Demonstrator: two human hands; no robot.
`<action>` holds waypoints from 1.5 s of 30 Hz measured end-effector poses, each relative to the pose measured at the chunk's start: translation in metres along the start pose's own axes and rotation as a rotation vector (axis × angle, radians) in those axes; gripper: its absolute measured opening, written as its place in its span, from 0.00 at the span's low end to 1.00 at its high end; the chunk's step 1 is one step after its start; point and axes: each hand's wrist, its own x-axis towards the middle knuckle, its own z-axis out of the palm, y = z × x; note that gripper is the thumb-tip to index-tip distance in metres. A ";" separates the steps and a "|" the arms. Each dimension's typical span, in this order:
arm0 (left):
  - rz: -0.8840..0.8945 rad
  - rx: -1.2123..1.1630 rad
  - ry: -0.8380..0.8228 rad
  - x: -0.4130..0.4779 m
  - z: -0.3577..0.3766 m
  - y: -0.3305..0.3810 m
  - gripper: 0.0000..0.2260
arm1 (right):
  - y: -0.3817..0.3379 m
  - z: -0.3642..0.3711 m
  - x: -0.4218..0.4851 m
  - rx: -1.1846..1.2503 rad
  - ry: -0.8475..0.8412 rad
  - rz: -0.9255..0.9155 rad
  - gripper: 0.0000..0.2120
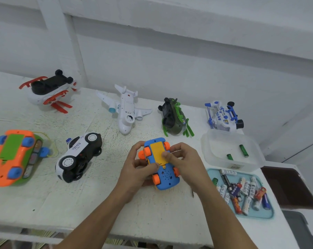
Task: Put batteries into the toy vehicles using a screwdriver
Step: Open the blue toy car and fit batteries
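Upturned blue plastic toy car with orange wheels (165, 178) is held at desk centre: left grip (134, 168) curls round its 9 o'clock side, right grip (184, 162) curls round 3 o'clock, thumb on the yellow battery cover (156, 151). Risk, judged: uneven thumb pressure skews the cover, or the car twists free. Rough white-painted desk (98, 203), white panelled wall (170, 51) at 12 o'clock; teal plastic tray (269, 212) of loose batteries (245, 193) at 3 o'clock.

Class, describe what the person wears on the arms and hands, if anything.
Nothing is worn. The left hand and right hand are bare: no gloves, rings or watch. Both forearms are bare down to the frame's edge; no sleeve shows.
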 end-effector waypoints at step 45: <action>0.064 0.034 0.021 0.004 0.004 -0.004 0.24 | 0.011 0.004 -0.049 0.339 0.264 -0.668 0.24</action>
